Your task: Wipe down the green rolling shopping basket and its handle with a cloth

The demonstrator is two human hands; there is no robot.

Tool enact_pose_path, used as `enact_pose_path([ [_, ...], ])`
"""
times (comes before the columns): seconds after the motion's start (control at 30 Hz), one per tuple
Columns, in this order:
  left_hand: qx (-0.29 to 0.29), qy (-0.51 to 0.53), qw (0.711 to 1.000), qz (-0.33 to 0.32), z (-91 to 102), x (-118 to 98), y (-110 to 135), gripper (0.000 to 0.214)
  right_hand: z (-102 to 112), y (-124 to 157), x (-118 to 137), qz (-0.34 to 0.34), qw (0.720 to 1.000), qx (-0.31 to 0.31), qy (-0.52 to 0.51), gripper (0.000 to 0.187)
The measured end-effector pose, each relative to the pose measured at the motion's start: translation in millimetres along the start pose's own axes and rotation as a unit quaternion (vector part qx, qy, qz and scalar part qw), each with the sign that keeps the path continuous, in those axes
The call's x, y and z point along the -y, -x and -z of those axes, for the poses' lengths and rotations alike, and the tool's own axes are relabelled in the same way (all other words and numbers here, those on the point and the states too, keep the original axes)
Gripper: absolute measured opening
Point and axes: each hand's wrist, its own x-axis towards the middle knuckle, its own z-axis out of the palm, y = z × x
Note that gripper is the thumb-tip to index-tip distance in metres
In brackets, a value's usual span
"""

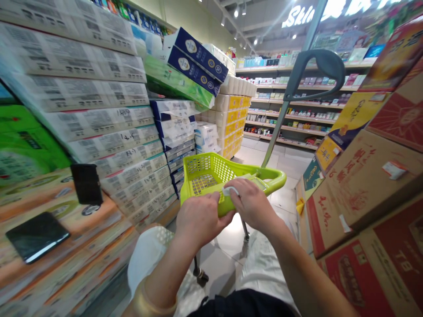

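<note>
A lime-green plastic shopping basket (205, 174) on a wheeled frame stands in front of me in a shop aisle. My left hand (200, 218) grips the basket's near rim, fingers curled over the edge. My right hand (249, 200) rests on the same rim beside it and pinches a small white piece (230, 190), perhaps a wipe or paper, against the plastic. A grey pull handle (317, 66) rises from the basket's far side.
Stacked tissue and toilet-paper packs (109, 132) wall the left side, with a dark phone (36, 235) lying on an orange pack. Red and brown cartons (366, 193) pile up on the right. Shelves of goods (297, 110) stand at the aisle's far end.
</note>
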Motion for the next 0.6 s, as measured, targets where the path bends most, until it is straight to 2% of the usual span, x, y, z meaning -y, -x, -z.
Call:
enact_pose_path([
  [0.1, 0.000, -0.002, 1.000, 0.003, -0.7, 0.8, 0.1, 0.047, 9.6, -5.1, -24.3, -0.061, 0.997, -0.011, 0.041, 0.023],
  [0.17, -0.003, -0.003, 1.000, 0.003, -1.1, 0.1, 0.0, 0.046, 10.8, -7.2, -30.2, -0.080, 0.995, -0.014, 0.059, 0.023],
  [0.33, -0.005, 0.000, 1.000, 0.005, -0.4, -0.1, 0.5, 0.047, 1.8, -4.3, -3.8, -0.014, 1.000, -0.001, 0.028, 0.020],
  [0.4, 0.006, 0.002, 1.000, 0.006, 0.7, 1.4, 1.0, 0.047, 2.0, -1.5, -0.8, -0.008, 1.000, 0.003, 0.002, 0.020],
  [0.5, 0.020, 0.000, 1.000, 0.007, 2.0, 3.6, 1.5, 0.047, 7.6, 2.9, -16.9, -0.032, 0.999, -0.007, -0.017, 0.022],
  [0.6, 0.018, 0.000, 1.000, 0.007, 1.3, 4.4, 1.2, 0.047, 10.6, 7.2, -33.1, -0.067, 0.997, -0.038, 0.008, 0.024],
])
